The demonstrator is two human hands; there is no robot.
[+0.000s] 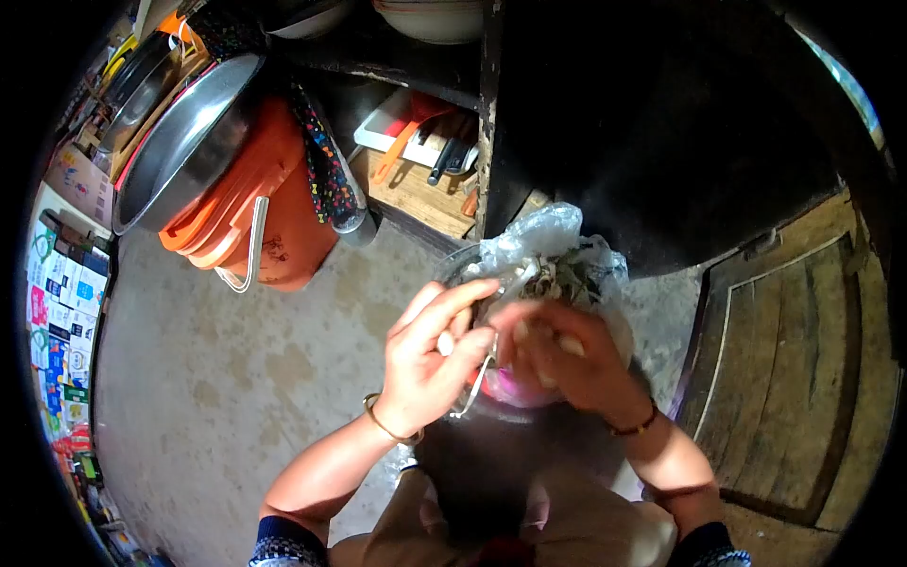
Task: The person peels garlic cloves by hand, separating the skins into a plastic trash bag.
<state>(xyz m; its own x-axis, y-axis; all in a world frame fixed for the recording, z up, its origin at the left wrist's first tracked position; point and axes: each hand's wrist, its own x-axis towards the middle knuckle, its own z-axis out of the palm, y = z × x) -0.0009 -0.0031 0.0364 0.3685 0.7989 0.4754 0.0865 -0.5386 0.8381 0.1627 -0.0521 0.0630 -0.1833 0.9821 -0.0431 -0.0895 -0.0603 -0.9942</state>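
My left hand [439, 345] is above the near left side of a bin lined with a clear plastic bag [543, 227], its curled fingers round a small pale piece [445, 343]. My right hand [576, 359], partly blurred, is bent close beside it, with small pale pieces [571, 346] against the fingers. Dry leafy scraps [557, 279] lie in the bag beyond both hands. A thin metal handle [480, 383] hangs below my left fingertips. Something pink shows under the hands; the rest of the bin is hidden by them.
An orange bucket [293, 217] with a metal basin [194, 142] on top stands at the left. Behind is a wooden shelf [416, 194] with a white tray [383, 123] of utensils. A wooden door panel [784, 369] is at the right, above grey floor [217, 378].
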